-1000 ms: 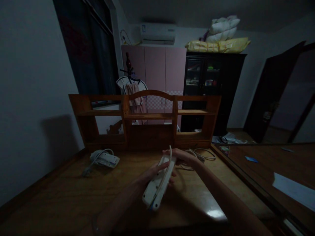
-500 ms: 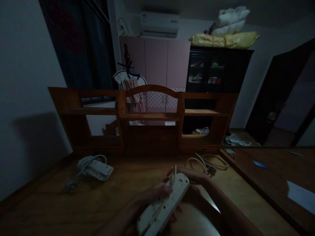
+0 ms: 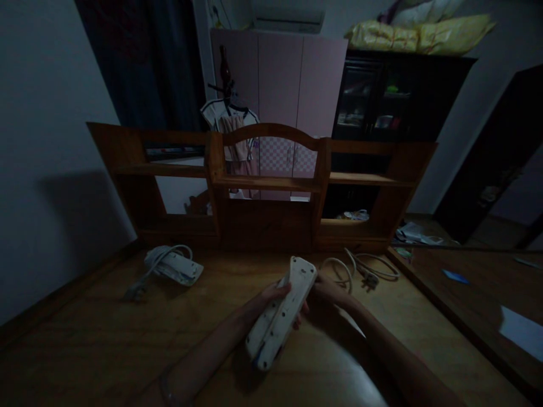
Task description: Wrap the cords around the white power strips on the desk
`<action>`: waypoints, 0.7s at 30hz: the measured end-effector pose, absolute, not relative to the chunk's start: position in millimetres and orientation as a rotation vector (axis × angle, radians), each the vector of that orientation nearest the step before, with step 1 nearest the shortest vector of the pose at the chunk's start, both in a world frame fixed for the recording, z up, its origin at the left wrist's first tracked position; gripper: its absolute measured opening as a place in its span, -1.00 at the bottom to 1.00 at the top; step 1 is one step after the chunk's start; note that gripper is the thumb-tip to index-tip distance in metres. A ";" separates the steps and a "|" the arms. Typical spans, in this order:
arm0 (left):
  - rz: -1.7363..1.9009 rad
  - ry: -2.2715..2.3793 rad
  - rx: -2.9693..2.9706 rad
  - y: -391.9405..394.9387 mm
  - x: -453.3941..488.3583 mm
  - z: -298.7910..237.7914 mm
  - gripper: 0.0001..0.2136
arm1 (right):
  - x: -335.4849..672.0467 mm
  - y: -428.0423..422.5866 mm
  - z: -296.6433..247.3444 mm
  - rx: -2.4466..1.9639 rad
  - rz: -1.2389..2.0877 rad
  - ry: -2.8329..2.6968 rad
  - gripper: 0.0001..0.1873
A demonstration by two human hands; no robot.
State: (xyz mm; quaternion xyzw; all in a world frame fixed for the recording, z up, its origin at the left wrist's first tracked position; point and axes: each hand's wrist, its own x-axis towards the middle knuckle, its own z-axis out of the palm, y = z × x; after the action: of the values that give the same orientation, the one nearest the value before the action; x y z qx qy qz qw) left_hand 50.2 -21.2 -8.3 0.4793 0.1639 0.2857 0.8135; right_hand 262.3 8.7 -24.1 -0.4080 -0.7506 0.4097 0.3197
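Note:
A long white power strip point(image 3: 280, 312) is held above the wooden desk point(image 3: 106, 339), its socket face turned up toward me. My left hand point(image 3: 278, 295) grips its left side, fingers curled over the edge. On the strip's far right side, my right hand point(image 3: 330, 289) is closed around it. Its white cable point(image 3: 360, 267) trails off to the right in loose loops that end in a plug on the desk.
A second white power strip point(image 3: 173, 265) with its cord wound round it lies at the desk's back left. A wooden shelf unit point(image 3: 263, 186) stands along the far edge. A second desk point(image 3: 475, 294) with papers adjoins on the right.
The strip has been turned over: the cable that lay along its upper face is gone from there, and the socket face now shows. Both hands have kept hold of it.

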 end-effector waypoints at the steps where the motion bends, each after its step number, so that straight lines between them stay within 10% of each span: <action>1: 0.658 0.378 1.027 -19.2 49.0 -7.5 -0.57 | 259.4 7.4 -23.4 -1.119 0.974 -2.022 -0.75; 9: 0.818 0.628 0.960 0.6 25.3 3.1 -0.48 | 237.6 -10.8 -8.1 -1.507 -0.189 -2.461 -0.81; 21: 1.011 0.955 1.384 29.1 -12.8 21.0 -0.43 | 235.1 -11.5 -4.1 -0.987 -0.630 -2.352 -0.81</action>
State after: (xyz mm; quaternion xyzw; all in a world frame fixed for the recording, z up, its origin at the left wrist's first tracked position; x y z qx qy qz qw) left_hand -12.8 29.1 21.0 0.5861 0.4044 0.4283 0.5564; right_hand 235.1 -11.5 -4.1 -0.3634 -0.8658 -0.2319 0.2541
